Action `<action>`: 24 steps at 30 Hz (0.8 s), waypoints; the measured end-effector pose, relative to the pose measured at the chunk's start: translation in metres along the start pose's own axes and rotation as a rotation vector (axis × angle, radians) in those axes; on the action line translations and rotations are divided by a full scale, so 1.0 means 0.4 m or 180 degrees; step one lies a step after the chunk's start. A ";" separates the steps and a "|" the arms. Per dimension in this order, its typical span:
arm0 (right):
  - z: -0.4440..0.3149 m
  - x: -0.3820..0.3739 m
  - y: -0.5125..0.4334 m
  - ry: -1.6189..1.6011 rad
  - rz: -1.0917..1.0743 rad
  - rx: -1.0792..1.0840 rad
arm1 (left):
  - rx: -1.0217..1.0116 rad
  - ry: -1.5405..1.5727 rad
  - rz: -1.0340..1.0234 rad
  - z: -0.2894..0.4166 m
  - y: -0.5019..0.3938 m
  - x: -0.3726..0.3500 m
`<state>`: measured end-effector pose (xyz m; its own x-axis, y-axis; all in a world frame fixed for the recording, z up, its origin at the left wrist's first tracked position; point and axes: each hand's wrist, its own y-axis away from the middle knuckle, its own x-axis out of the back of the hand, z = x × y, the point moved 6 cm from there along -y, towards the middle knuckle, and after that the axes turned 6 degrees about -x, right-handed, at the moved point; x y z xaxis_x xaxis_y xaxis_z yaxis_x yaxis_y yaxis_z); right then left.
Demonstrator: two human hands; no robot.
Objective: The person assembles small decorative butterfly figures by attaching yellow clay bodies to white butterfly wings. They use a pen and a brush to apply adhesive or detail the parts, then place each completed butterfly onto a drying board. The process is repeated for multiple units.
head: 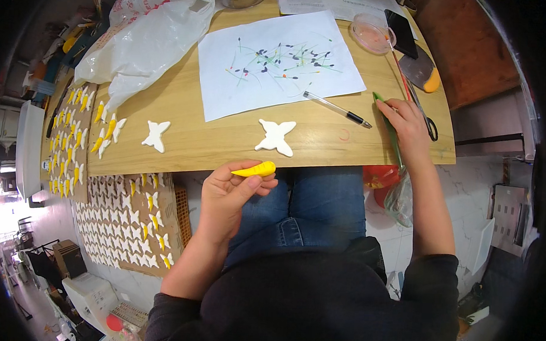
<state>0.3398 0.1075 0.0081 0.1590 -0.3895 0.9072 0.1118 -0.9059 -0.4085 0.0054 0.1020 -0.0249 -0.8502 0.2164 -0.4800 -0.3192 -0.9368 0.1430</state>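
My left hand [231, 191] pinches a yellow clay piece [257, 169] between thumb and fingers, just off the table's front edge. The piece tapers to a point at the left and has grooves across it. At the right of the table, the fingers of my right hand [407, 128] are closed at a long, thin green tool [389, 125] that slants toward the front edge. A white butterfly-shaped piece [275, 137] lies on the table beyond my left hand. Another white butterfly [156, 136] lies farther left.
White paper [217, 92] bears many thin stems with dark tips. A pen [336, 109], paintbrush [400, 69], scissors [430, 124], round clear dish [370, 34] and phone [400, 33] lie right. Cardboard sheets [164, 239] hold butterflies, some with yellow bodies. A plastic bag [156, 35] covers the back left.
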 end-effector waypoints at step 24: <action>-0.315 -0.027 -0.035 -0.2157 -0.0102 -0.0292 | -0.1166 -0.2872 -0.0896 0.080 -0.069 -0.012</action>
<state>0.2128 0.1033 0.0168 0.7393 -0.1992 0.6432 0.0479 -0.9373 -0.3453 0.0048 0.1355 0.0010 -0.8112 0.4270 0.3996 -0.5374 -0.8137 -0.2216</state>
